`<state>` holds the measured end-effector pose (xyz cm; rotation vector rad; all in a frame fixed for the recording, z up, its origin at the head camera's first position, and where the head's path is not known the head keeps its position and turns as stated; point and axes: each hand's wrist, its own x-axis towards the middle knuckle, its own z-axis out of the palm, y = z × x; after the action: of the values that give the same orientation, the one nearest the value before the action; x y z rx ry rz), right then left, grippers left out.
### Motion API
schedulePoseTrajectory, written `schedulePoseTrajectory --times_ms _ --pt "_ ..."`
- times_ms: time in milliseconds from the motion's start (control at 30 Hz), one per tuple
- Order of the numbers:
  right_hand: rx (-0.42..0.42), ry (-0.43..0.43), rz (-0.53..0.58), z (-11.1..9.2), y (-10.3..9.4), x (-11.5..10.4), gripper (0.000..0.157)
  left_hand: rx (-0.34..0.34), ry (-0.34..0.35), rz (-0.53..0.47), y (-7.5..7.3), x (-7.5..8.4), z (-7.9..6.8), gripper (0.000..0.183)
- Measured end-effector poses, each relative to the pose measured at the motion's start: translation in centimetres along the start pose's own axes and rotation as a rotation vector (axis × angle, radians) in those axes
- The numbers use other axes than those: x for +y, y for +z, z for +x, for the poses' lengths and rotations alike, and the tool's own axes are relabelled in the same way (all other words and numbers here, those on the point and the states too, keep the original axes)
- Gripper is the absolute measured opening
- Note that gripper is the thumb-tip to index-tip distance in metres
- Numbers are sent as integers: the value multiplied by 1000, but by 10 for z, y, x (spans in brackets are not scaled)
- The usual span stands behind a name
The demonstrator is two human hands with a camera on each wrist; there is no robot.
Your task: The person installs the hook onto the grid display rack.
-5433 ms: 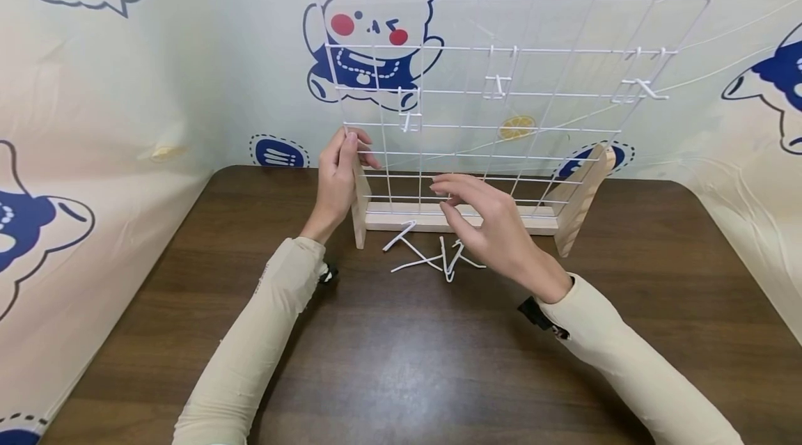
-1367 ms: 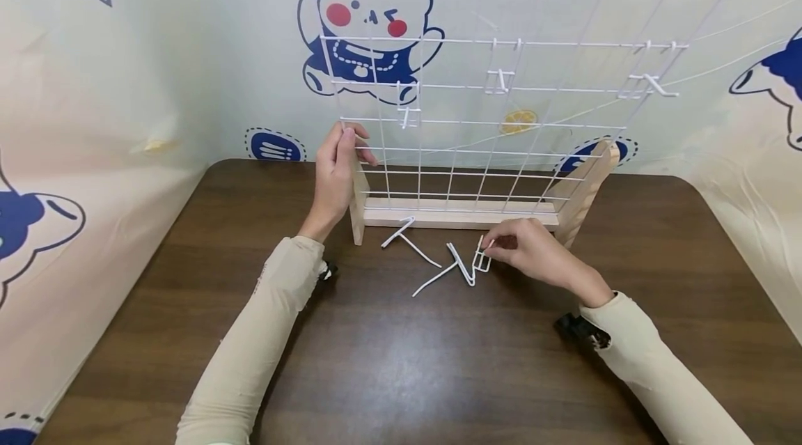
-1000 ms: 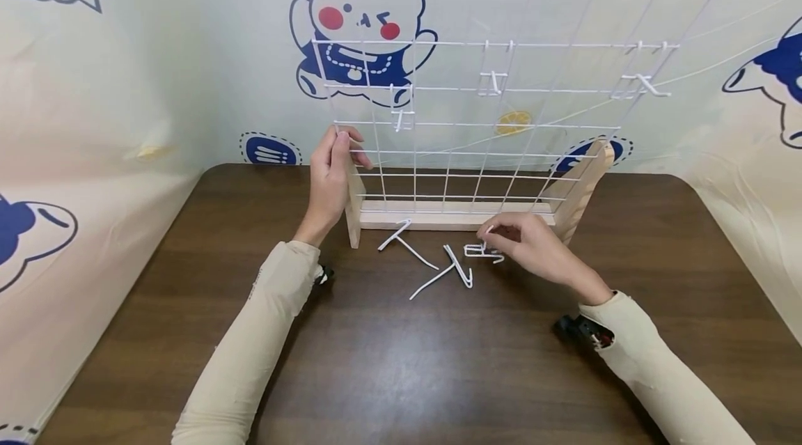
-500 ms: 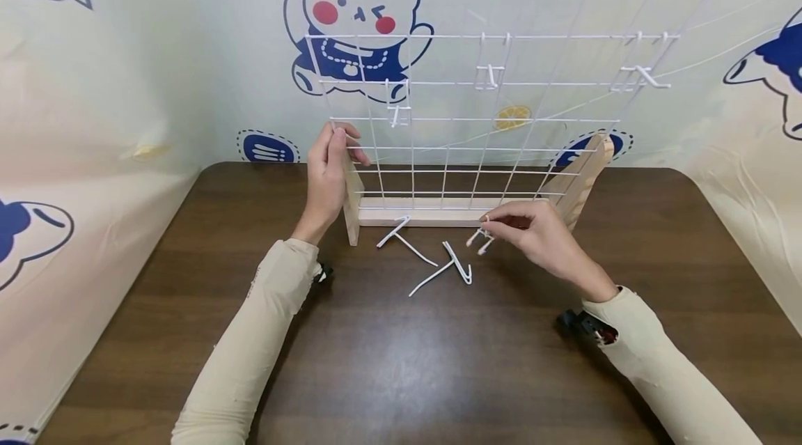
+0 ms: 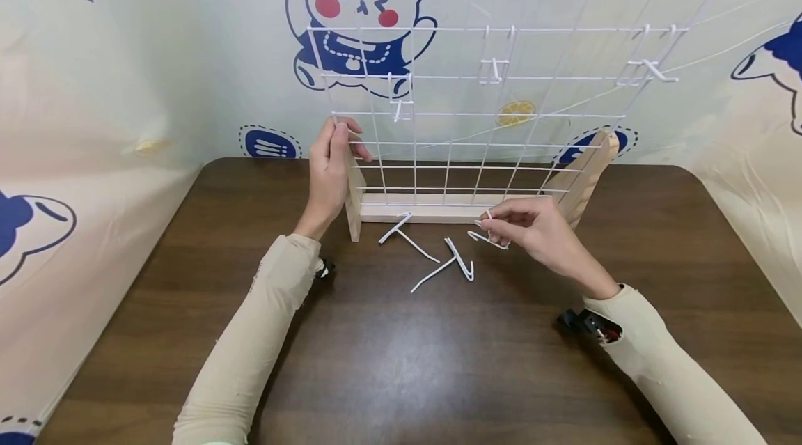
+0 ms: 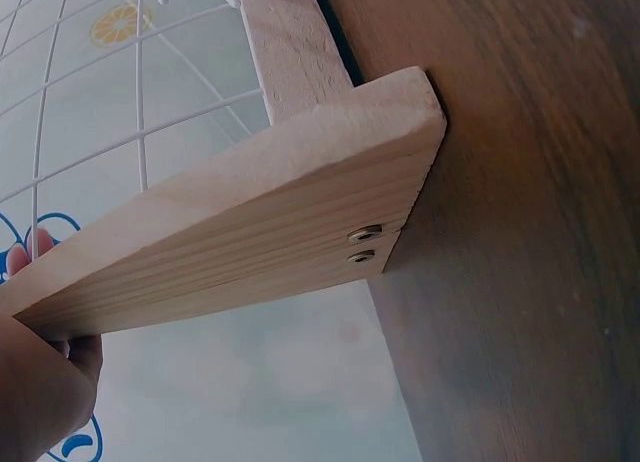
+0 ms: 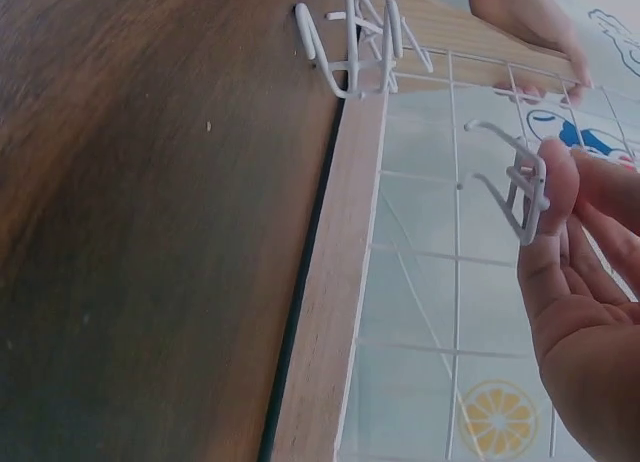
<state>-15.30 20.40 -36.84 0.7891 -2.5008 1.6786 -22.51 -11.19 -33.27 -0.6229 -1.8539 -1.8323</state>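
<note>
A person sits at a dark wooden desk (image 5: 401, 361) facing a white wire grid (image 5: 501, 83) that stands upright in a wooden base (image 5: 426, 209). The left hand (image 5: 328, 177) grips the left wooden upright, fingers curled over its top edge, steadying the stand. The right hand (image 5: 532, 229) pinches a small white wire hook (image 5: 489, 236) between thumb and fingertips. A moment ago that hook lay on the desk; now it is lifted just clear of the surface, close in front of the base, so one hook looks ready for hanging. Two more hooks (image 5: 438, 257) lie on the desk just left of it. Three hooks (image 5: 495, 70) already hang on the grid.
</note>
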Motion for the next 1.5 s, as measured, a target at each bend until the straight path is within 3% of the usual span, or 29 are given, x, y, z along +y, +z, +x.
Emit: schedulePoseTrajectory --times_ms 433,733,1000,1300,1500 --pt "-28 41 129 4 1 -9 5 14 5 2 -4 1 1 35" --pt "0 7 82 2 1 -17 7 15 26 -19 -3 -2 2 32" --pt "73 -77 69 -8 -4 -24 12 22 32 -17 -1 -3 3 27" --pt "216 -159 18 -13 -13 -24 10 31 34 -17 -5 -29 6 30" --pt "277 -172 -9 -16 -22 -27 14 24 63 -29 -4 -33 5 33"
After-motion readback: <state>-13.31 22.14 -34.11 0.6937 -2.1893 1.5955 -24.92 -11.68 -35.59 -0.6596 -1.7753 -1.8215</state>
